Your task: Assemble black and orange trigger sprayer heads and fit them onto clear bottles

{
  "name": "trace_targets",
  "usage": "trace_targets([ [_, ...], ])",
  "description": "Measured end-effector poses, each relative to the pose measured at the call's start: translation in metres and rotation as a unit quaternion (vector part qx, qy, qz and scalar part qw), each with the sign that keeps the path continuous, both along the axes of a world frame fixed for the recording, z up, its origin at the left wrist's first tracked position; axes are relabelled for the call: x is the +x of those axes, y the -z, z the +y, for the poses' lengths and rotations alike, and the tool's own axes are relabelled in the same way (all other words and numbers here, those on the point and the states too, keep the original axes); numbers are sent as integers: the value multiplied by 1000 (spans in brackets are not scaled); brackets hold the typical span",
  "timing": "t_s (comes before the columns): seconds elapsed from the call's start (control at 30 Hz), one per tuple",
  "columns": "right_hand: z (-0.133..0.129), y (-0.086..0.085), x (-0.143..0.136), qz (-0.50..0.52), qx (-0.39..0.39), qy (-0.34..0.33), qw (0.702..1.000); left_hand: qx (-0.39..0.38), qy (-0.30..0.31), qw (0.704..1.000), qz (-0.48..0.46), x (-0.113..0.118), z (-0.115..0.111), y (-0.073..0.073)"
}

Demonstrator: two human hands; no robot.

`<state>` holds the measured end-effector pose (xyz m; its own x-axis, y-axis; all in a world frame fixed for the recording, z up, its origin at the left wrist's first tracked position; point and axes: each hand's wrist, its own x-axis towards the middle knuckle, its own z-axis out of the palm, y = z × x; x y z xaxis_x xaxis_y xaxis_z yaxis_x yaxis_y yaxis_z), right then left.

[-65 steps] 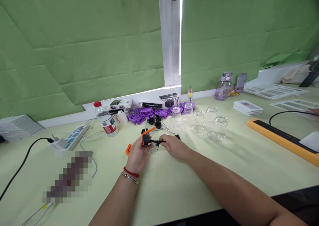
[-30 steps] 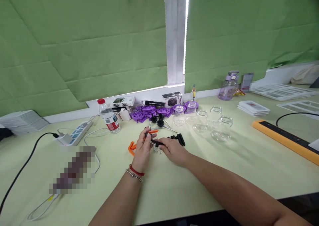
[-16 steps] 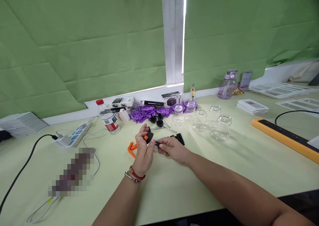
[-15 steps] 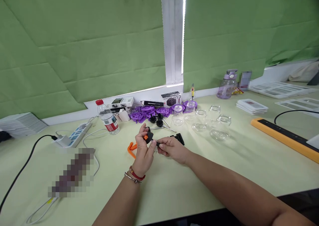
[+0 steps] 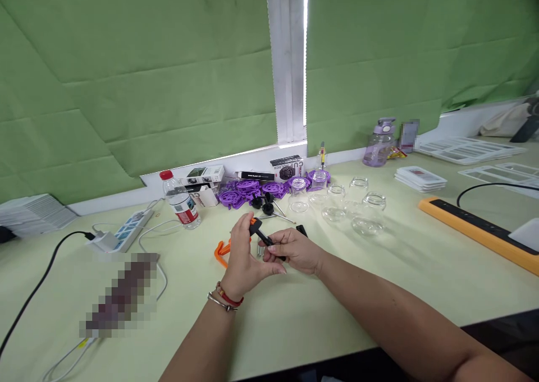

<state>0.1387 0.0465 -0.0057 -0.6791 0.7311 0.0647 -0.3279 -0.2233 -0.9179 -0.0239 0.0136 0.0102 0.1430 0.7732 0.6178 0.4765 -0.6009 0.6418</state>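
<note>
My right hand (image 5: 297,251) is closed on the black shaft of a black and orange part (image 5: 264,238), its thumb and fingers pinching the lower end. The part slants up to the left, toward my left hand (image 5: 244,258). The left thumb is stretched out away from the upright fingers, whose tips are against the orange and black end. Behind the left hand lies an orange hook-shaped piece (image 5: 220,254), partly covered. Small shiny metal pieces (image 5: 260,249) show between my hands. A black piece (image 5: 301,230) lies just behind the right hand.
Black round pieces with metal rods (image 5: 268,207) lie beyond my hands, before purple plastic wheels (image 5: 241,191) and small boxes (image 5: 206,174). Several clear jars (image 5: 369,219) stand to the right. A water bottle (image 5: 181,202) and power strip (image 5: 130,230) are left; an orange bar (image 5: 475,236) lies right.
My left thumb has moved off the part and stretched out to the right. The part's black shaft now shows at greater length between my hands. The view has shifted slightly.
</note>
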Motion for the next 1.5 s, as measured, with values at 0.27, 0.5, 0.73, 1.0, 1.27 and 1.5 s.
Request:
trace_targets([
  [0.27, -3, -2, -5, 34, -66, 12, 997, -36, -49, 997, 45, 8, 0, 3],
  [0.5, -5, -2, -4, 12, -88, 29, 996, -13, -69, 994, 86, 13, 0, 11],
  [0.73, -7, -2, -4, 0, -66, 27, 997, -9, -76, 990, 117, 14, -1, 15],
  [1.0, -11, -3, -7, -16, -47, 52, 997, 4, -95, 984, 153, 15, -1, 16],
  [1.27, -12, -4, -11, -19, -16, 48, 999, 16, -108, 973, 203, 14, -4, 7],
  [1.5, 1, -1, -8, -46, 35, 45, 997, -52, -107, 986, 120, -7, -1, -11],
])
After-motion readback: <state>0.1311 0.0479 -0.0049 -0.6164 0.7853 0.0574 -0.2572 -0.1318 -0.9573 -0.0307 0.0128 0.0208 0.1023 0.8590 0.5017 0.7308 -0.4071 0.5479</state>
